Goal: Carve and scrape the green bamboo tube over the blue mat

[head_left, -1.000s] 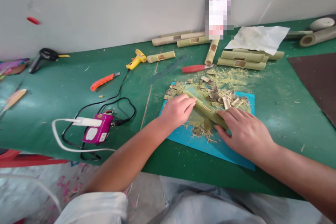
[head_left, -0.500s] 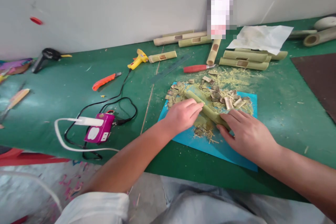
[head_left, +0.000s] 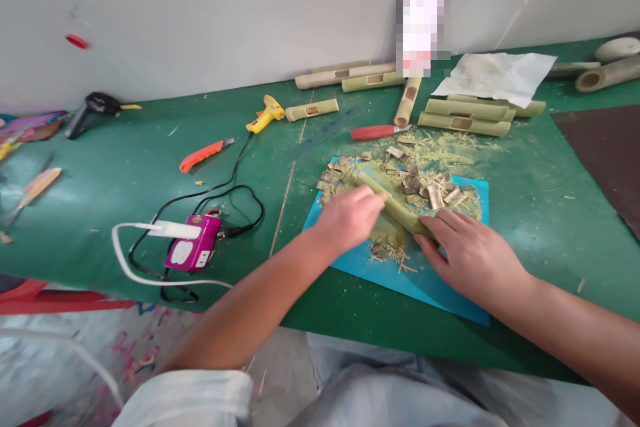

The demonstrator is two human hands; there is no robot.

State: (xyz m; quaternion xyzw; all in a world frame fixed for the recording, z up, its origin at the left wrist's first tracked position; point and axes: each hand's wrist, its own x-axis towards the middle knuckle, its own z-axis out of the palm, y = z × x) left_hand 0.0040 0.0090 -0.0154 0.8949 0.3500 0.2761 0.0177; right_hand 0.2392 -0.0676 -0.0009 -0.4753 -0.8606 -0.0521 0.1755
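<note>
A green bamboo tube (head_left: pixel 400 211) lies slantwise over the blue sheet (head_left: pixel 435 297), among shavings and bamboo chips (head_left: pixel 435 190). My right hand (head_left: pixel 470 250) is wrapped round its near end, thumb on the near side. Curled closed, my left hand (head_left: pixel 350 213) presses on the upper side of the tube toward the far end. Whatever small piece its fingers may pinch is hidden under them. Fine yellowish dust and thin slivers (head_left: pixel 393 257) lie beside the tube. Beyond the chips rests a red-handled knife (head_left: pixel 375 132).
Several notched bamboo tubes (head_left: pixel 465 123) lie at the back, some under white paper (head_left: pixel 495 77). Left of me are a yellow glue gun (head_left: pixel 265 115), an orange utility knife (head_left: pixel 203 156) and a purple power adapter (head_left: pixel 195 243) with cords. A dark mat (head_left: pixel 605 153) lies right.
My left hand has shifted very slightly along the tube, its fingers a little blurred. The right hand keeps its hold. The whole view has drifted a little.
</note>
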